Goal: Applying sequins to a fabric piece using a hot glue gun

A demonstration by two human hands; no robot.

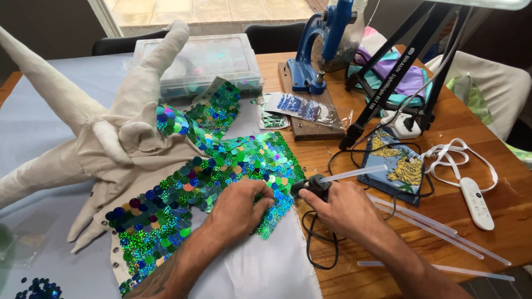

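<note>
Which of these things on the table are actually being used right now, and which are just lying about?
In use:
left hand pressing on the sequinned fabric
right hand gripping the glue gun
cream stuffed figure under the sequins

Lying about:
spare glue sticks
white remote
blue press tool
plastic storage box

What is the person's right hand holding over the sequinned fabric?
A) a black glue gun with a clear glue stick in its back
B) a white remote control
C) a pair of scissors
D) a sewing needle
A: the right hand grips a black glue gun with a clear stick jutting from its rear, its nozzle beside the sequinned fabric that the left hand presses down.
</note>
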